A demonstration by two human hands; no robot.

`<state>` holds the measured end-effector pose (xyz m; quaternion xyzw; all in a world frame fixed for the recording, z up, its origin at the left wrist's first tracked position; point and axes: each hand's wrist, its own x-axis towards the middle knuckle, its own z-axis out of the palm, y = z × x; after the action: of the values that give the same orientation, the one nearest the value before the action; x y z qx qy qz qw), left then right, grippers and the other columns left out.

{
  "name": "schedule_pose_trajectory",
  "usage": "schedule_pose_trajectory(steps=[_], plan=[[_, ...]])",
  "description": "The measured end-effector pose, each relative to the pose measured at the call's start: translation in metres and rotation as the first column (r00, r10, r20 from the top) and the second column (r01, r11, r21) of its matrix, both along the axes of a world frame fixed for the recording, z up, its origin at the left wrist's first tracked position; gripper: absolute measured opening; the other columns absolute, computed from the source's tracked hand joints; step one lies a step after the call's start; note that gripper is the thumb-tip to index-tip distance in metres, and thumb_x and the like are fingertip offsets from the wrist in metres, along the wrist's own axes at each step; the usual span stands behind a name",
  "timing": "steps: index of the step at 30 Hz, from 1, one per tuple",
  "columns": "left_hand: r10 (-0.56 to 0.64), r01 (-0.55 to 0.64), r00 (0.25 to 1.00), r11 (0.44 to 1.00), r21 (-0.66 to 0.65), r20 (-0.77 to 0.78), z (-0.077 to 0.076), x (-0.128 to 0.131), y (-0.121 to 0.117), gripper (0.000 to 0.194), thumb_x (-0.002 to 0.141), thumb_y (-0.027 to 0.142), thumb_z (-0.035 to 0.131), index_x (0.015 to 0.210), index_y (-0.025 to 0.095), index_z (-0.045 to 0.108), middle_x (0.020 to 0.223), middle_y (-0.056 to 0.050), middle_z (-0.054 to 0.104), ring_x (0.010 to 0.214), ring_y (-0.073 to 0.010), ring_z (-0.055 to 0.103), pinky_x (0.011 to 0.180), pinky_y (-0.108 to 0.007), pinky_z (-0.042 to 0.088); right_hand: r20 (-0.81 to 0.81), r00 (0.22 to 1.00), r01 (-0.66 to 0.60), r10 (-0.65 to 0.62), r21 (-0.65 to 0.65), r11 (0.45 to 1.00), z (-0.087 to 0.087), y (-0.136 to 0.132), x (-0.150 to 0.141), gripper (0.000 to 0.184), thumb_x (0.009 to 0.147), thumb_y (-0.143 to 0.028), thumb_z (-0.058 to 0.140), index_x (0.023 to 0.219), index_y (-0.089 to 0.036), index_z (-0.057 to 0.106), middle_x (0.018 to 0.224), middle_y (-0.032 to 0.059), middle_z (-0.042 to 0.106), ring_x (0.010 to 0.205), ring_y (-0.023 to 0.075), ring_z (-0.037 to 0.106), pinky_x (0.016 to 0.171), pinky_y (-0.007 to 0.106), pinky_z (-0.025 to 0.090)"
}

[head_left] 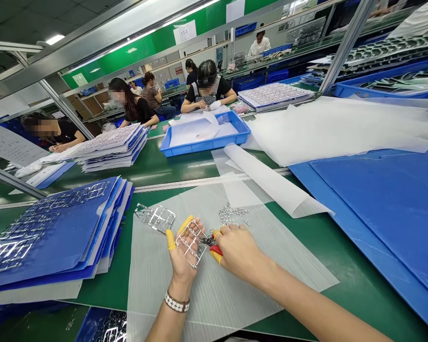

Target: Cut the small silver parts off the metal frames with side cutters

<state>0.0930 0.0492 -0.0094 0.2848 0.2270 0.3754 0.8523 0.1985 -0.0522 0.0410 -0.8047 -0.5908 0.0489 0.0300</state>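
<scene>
- Landmark: the translucent sheet (214, 304) on the bench; all places read from it.
- The metal frame (190, 244) sits above the middle of the sheet, tilted across the upturned left hand (181, 259). Fingers spread behind it; I cannot tell whether any of them pinches it.
- The right hand (237, 247), also above the sheet, is closed round the red-handled cutters (211, 241). The blades (204, 241) are at the frame's right side — whether apart or together on metal, too fine to tell from here.
- Step in hand, as I judge it: snipping small parts off the frame.
- To do it well: steady the frame against the palm, and set the blades flush to each joint, so that no stub remains.
- Keep the blades clear of the left fingertips; the yellow finger covers (170, 240) probably help grip, but I would not trust them against a cut.
- Small silver pieces (231, 213) lie loose toward the sheet's far edge. Clip low over the sheet — loose bits could spring away.
- A second frame (163, 218) lies near the sheet's far left corner, best left out of the cutting area.
</scene>
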Motion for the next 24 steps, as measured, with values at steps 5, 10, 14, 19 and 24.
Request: schedule_pose_trajectory(steps=[5,10,14,19,24], plan=[[0.007,-0.006,1.000,0.999,0.044,-0.024,-0.0026,-0.0007,-0.0020,0.062,0.082,0.061,0.039,0.104,0.011,0.066,0.112,-0.017,0.064,0.102,-0.0276,0.061,0.098,-0.044,0.040,-0.013,1.000,0.002,-0.002,-0.007,1.000,-0.0006,0.0002,0.0008,0.025,0.080,-0.035,0.055,0.089,-0.014,0.064,0.085,0.0132,0.065,0.083,0.0294,0.061,0.069,0.038,0.041],[0.020,-0.017,0.999,0.997,0.082,-0.036,-0.0057,0.0002,-0.0029,0.063,0.081,0.063,0.038,0.105,0.012,0.066,0.112,-0.017,0.065,0.102,-0.0276,0.061,0.099,-0.045,0.039,-0.012,1.000,-0.006,0.006,-0.020,1.000,0.0005,0.0013,0.0004,0.025,0.081,-0.035,0.054,0.089,-0.014,0.064,0.084,0.0131,0.065,0.081,0.0290,0.061,0.068,0.037,0.041],[0.016,-0.012,0.999,0.995,0.094,-0.039,-0.0079,-0.0001,-0.0040,0.061,0.082,0.061,0.039,0.106,0.012,0.066,0.112,-0.017,0.064,0.102,-0.0273,0.061,0.099,-0.044,0.039,-0.011,1.000,-0.017,0.017,-0.039,0.999,0.0004,0.0033,0.0001,0.022,0.081,-0.032,0.054,0.088,-0.014,0.065,0.084,0.0132,0.066,0.081,0.0277,0.062,0.068,0.035,0.041],[0.022,-0.018,0.999,0.997,0.076,-0.044,-0.0086,-0.0024,-0.0015,0.063,0.081,0.063,0.038,0.105,0.012,0.067,0.113,-0.018,0.064,0.101,-0.0270,0.062,0.097,-0.043,0.041,-0.008,0.999,-0.053,0.053,-0.030,0.998,-0.0011,0.0043,0.0008,0.016,0.082,-0.028,0.054,0.084,-0.015,0.064,0.079,0.0115,0.066,0.072,0.0237,0.063,0.059,0.030,0.039],[0.065,-0.063,0.998,0.995,0.083,-0.018,-0.0068,-0.0017,0.0045,0.063,0.082,0.063,0.037,0.103,0.012,0.067,0.111,-0.017,0.065,0.100,-0.0268,0.062,0.097,-0.043,0.041,0.022,0.999,-0.043,0.043,0.000,0.999,0.0009,0.0020,-0.0055,0.019,0.081,-0.031,0.054,0.089,-0.015,0.063,0.082,0.0118,0.065,0.077,0.0263,0.061,0.064,0.033,0.040]])
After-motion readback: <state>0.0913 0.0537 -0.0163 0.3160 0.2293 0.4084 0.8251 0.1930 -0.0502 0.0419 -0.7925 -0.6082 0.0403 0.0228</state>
